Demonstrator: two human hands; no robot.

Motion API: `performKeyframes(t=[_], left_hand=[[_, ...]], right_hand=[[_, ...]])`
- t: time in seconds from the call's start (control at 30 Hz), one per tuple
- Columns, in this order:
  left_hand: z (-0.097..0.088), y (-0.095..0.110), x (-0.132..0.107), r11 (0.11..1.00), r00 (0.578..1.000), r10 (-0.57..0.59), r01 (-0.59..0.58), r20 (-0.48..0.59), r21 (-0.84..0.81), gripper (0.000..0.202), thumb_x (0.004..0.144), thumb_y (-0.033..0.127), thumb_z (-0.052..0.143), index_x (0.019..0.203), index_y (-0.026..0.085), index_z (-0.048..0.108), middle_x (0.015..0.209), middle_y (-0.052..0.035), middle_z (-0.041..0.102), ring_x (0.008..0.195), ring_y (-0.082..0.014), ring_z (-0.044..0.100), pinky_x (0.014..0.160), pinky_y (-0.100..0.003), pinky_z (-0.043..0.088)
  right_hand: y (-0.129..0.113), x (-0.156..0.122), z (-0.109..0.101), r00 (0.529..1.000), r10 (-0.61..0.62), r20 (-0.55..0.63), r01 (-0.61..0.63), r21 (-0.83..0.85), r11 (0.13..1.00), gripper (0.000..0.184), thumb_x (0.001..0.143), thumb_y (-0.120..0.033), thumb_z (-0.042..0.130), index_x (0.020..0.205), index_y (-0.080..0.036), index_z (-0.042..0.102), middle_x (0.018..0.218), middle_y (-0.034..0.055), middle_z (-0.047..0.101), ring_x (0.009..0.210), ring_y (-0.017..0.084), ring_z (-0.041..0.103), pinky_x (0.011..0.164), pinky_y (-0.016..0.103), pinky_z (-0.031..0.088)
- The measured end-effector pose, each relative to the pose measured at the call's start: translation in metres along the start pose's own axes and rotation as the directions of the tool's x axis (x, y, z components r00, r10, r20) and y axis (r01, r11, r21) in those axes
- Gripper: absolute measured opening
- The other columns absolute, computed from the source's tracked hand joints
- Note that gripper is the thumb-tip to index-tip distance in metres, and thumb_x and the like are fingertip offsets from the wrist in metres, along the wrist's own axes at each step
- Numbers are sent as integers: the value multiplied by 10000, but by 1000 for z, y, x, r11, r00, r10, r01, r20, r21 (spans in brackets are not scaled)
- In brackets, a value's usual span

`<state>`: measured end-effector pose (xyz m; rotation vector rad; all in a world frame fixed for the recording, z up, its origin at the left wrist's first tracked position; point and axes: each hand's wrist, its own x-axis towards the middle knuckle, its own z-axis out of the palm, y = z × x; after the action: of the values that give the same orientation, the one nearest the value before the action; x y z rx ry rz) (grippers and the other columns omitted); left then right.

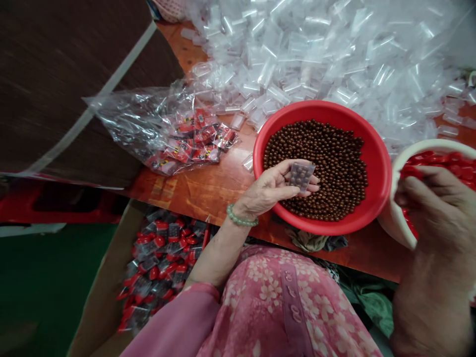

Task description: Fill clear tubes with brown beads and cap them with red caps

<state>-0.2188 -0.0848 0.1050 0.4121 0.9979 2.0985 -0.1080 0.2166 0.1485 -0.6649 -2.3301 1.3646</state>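
My left hand (273,186), with a green bead bracelet (241,216) at its wrist, grips a small clear plastic box (302,176) with brown balls inside. It is above a red basin (379,163) full of shiny brown balls (323,148). At the right, my right hand (439,208) is closed at the rim of a white tub (403,156) of red plastic caps (461,166). Its fingertips pinch a red cap (412,172), partly hidden by the hand.
Clear empty boxes (316,59) lie heaped across the back of the wooden table (201,193). A clear bag (137,124) of red printed packets (201,134) rests at the left. Below the edge, a cardboard carton (100,292) contains many red-capped boxes (159,258).
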Motion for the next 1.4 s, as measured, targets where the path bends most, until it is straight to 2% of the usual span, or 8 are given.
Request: performKeyframes(t=[0.07,0.17,0.3,0.43,0.67,0.87,1.07,1.4], left_hand=[[2,0,1,1000,1000,-9,9,-25,15,526,807,287,842,1280,206,627,1162,-108,761,1058,-225,764,915,-314,594],[7,-3,4,998,995,19,-14,-94,57,524,772,281,867,1230,204,625,1080,-61,749,979,-170,743,911,-295,576],[16,-6,8,964,948,155,-83,-278,252,510,712,271,894,1140,192,629,999,-5,703,928,-123,672,928,-263,536],[21,-4,8,928,924,190,-58,-332,368,496,725,295,868,1136,189,612,982,-1,679,906,-131,645,901,-271,537],[21,-3,8,949,934,156,-52,-322,310,473,742,292,859,1132,194,609,988,-6,674,907,-133,635,872,-261,540],[20,-2,11,955,940,130,-33,-314,296,529,701,322,906,1128,193,622,982,-6,681,927,-141,638,910,-273,524],[18,-2,11,963,944,115,-29,-309,269,520,726,300,886,1158,186,618,1012,-16,694,952,-145,653,941,-282,523],[13,-4,9,988,978,67,-38,-197,151,466,819,332,807,1207,194,588,1064,-49,694,938,-154,664,846,-282,545]], right_hand=[[-28,-5,36,980,21,197,-53,159,986,218,822,-322,802,1016,-232,760,705,6,626,585,113,545,564,290,406],[-53,-11,74,875,-21,485,-81,188,979,208,865,-397,779,985,-228,766,691,-24,597,571,86,497,521,236,384],[-59,-19,100,768,-36,640,-170,258,951,320,890,-525,744,947,-211,752,670,-30,580,552,77,465,488,213,378],[-54,-23,108,780,-45,624,-173,284,943,325,892,-535,744,961,-218,778,725,-17,633,611,86,523,555,209,447],[-42,-19,99,768,-64,637,-144,269,952,245,912,-461,741,1000,-248,825,812,-3,735,722,130,647,684,255,548],[-45,-21,104,745,-1,667,-355,398,846,292,783,-419,870,962,-212,770,737,-11,696,572,114,624,562,253,562],[-49,-25,110,751,-116,650,-255,448,857,220,852,-342,822,1027,-248,728,867,-27,684,619,79,644,593,204,563],[-47,-22,111,926,-138,351,-67,512,856,266,896,-426,740,1058,-261,609,937,17,740,669,128,670,547,227,532]])
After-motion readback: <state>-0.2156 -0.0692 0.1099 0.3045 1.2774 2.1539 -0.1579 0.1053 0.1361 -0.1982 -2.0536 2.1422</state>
